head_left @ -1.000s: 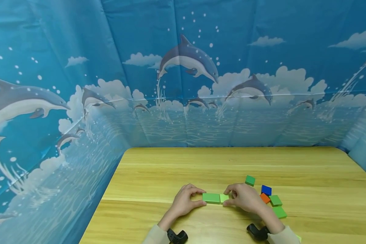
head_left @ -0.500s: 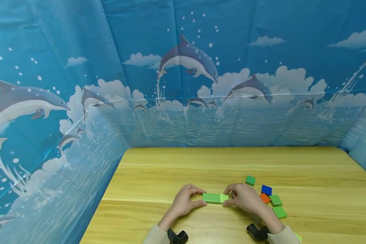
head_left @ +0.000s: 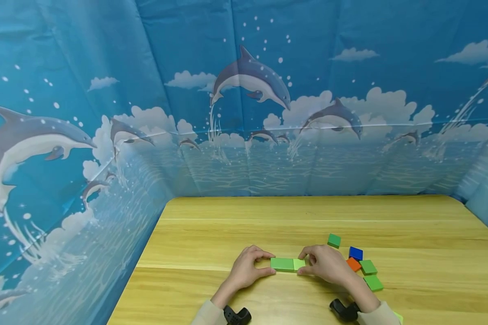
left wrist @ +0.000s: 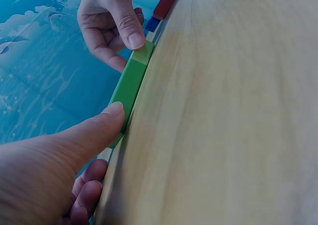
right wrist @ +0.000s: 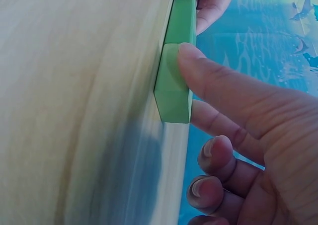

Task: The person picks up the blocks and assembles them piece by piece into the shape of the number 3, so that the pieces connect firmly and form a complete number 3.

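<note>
Two blocks lie end to end on the wooden table in the head view: a longer green block (head_left: 282,264) and a short light green block (head_left: 298,264) at its right. My left hand (head_left: 247,267) pinches the left end of the green block between thumb and fingers. At the other end, my right hand (head_left: 324,262) pinches the light green block. Seen from the right wrist, the thumb (right wrist: 198,68) presses on the side of the light green block (right wrist: 173,81) and the ends of both blocks meet flush. The other fingers of each hand curl loosely.
Right of my right hand lie loose blocks: a dark green one (head_left: 334,240), a blue one (head_left: 355,253), an orange one (head_left: 353,264) and green ones (head_left: 368,267). A yellow-green edge (head_left: 398,318) shows beside the right sleeve. A dolphin-print curtain (head_left: 244,167) borders the wooden table (head_left: 211,225).
The thin gap between the green and light green blocks has closed. Both hands keep nearly the same place, and the head view has shifted very slightly.
</note>
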`<state>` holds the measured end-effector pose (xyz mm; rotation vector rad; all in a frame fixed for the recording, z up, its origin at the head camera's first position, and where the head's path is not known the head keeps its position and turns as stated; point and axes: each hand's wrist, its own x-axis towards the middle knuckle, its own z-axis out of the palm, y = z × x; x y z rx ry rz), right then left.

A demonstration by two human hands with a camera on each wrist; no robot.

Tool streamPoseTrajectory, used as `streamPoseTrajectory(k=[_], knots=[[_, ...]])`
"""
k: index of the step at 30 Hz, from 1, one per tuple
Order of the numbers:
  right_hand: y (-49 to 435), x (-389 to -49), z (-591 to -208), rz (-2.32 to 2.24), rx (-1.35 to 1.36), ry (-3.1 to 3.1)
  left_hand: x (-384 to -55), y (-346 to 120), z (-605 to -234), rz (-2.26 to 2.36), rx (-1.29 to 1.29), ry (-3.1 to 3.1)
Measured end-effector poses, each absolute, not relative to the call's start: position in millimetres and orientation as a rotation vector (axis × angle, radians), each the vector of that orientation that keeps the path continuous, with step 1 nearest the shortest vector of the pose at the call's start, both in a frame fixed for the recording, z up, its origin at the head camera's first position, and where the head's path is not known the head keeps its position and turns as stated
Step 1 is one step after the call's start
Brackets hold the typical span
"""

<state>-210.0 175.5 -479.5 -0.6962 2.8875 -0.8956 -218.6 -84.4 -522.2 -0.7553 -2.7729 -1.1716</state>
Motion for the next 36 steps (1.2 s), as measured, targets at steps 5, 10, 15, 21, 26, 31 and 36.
streamPoseTrajectory(k=[5,10,15,21,26,31,36], knots=[[175,-210,-479,-0.896,-0.72,2.879,-218,-85,-523,-1.169,-0.748,-2.778],[178,-212,-475,-0.932,-0.722,2.837,-219,-87,-523,-1.175,-0.748,-2.784],[194,-216,-465,-0.977,-0.642,2.886,-220,-87,-522,-1.183,-0.758,-2.782],[224,-224,-455,-0.905,-0.478,2.982,-221,-87,-523,-1.189,-0.765,-2.776],[243,-231,-454,-0.849,-0.38,2.992,-221,-87,-523,-1.184,-0.765,-2.777],[254,-234,-458,-0.801,-0.322,2.978,-222,-87,-524,-1.19,-0.77,-2.771],[259,-236,-462,-0.758,-0.31,2.978,-222,-87,-524,-1.187,-0.778,-2.77]])
